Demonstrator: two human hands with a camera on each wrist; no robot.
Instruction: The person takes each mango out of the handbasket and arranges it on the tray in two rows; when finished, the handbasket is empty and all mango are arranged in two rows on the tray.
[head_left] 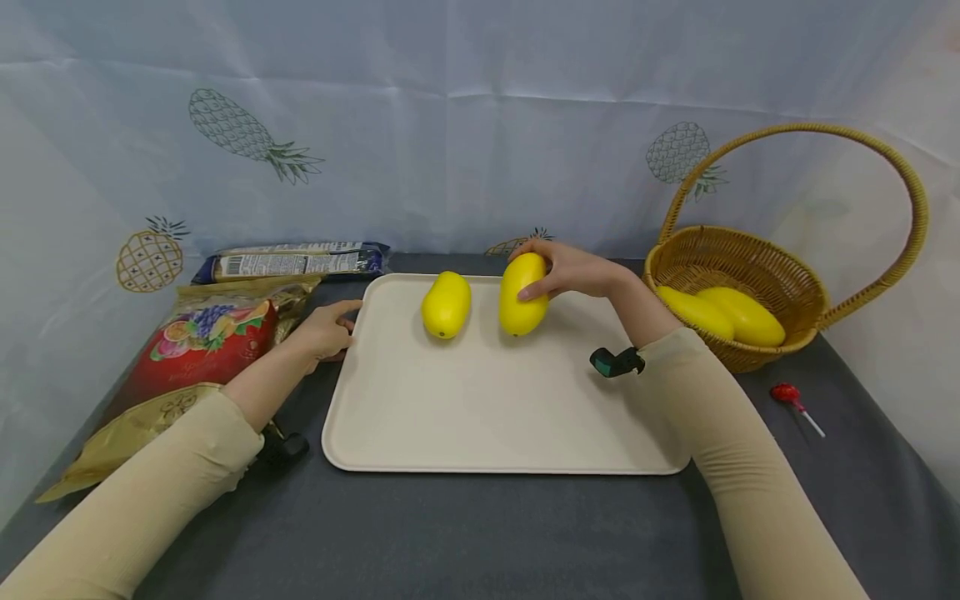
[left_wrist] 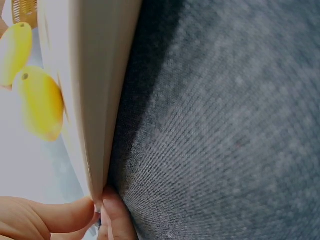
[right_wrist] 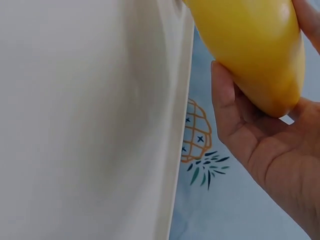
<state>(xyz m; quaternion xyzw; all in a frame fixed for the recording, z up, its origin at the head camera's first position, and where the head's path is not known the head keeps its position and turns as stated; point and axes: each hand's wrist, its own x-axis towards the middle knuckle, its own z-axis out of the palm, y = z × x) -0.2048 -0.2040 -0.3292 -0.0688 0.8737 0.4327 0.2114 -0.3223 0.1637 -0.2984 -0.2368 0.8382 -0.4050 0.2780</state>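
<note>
My right hand [head_left: 573, 268] grips a smooth yellow mango [head_left: 522, 308] over the back part of a cream tray [head_left: 487, 408]. In the right wrist view, fingers and thumb wrap the sides of that mango [right_wrist: 250, 45], close by the tray's rim. Left of it, a second yellow mango [head_left: 446, 306] lies on the tray. At the tray's back left corner, my left hand [head_left: 322, 332] pinches the rim. The left wrist view has its thumb [left_wrist: 72, 215] on the rim's upper side and a finger below.
To the right stands a wicker basket [head_left: 738, 242] with a tall handle and two yellow mangoes [head_left: 738, 317] inside. A red lollipop [head_left: 786, 393] lies before it. At left are a red and gold fruit-print bag [head_left: 198, 346] and a long blue-and-white packet [head_left: 292, 262]. A pineapple-print curtain [head_left: 450, 150] hangs behind.
</note>
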